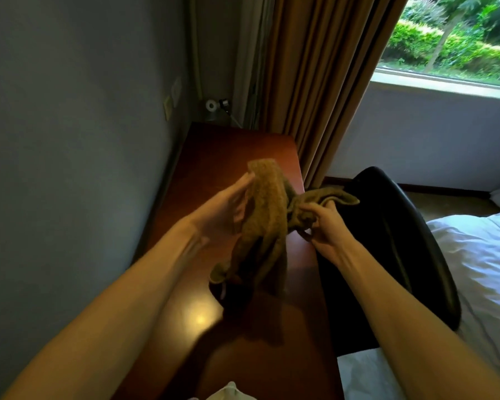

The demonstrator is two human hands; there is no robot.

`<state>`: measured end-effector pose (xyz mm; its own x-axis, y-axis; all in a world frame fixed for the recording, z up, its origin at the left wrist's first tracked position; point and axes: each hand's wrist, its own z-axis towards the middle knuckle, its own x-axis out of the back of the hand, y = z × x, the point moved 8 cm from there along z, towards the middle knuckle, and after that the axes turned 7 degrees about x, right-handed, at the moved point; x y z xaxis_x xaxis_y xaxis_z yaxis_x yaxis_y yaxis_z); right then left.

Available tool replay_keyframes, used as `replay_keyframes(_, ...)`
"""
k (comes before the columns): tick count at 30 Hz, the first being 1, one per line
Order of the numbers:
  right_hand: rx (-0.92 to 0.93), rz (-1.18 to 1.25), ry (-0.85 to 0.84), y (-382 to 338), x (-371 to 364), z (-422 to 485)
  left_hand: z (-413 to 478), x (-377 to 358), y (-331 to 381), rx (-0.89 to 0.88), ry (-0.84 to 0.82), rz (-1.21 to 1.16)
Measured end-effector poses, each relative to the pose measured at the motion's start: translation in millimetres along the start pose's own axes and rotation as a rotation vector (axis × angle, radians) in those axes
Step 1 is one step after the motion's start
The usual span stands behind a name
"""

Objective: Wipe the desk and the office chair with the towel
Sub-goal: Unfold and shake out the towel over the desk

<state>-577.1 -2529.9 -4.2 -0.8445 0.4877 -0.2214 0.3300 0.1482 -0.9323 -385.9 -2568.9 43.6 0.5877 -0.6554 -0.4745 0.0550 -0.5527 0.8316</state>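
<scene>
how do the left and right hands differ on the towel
The left hand lays straight fingers against the towel; the right hand curls its fingers round a bunched part. The left hand is over the desk, the right hand nearer the office chair. Both touch the towel.

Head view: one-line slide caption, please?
Right hand grips a brown towel, left hand flat against it, above the wooden desk beside a black office chair.
</scene>
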Motion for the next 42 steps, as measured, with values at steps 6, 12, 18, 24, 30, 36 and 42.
replay_keyframes(6,-0.254,0.305,-0.086,68.7,-31.4,-13.4,6.7,11.5,35.6,-0.108,0.057,0.015)
replay_keyframes(12,-0.405,0.517,-0.371,102.0,-98.5,-34.8,10.1,40.5,35.9,-0.15,0.279,0.03)
replay_keyframes(18,-0.421,0.144,-0.434,92.8,-75.6,-24.2,-17.0,77.8,23.1,0.205,0.402,0.726)
replay_keyframes(24,-0.241,-0.158,-0.241,53.6,-31.0,4.5,-40.0,123.9,9.5,0.347,0.603,0.776)
replay_keyframes(30,-0.387,-0.505,-0.379,47.0,-22.1,-6.4,-48.3,133.8,-13.6,0.625,0.451,1.035)
replay_keyframes(36,-0.439,-0.986,-0.474,26.5,-2.7,-5.7,-57.4,154.3,5.5,0.514,0.531,0.907)
replay_keyframes(42,-0.281,-0.698,-0.309,-37.4,-9.5,14.3,-61.9,168.8,61.9,0.181,0.773,0.658)
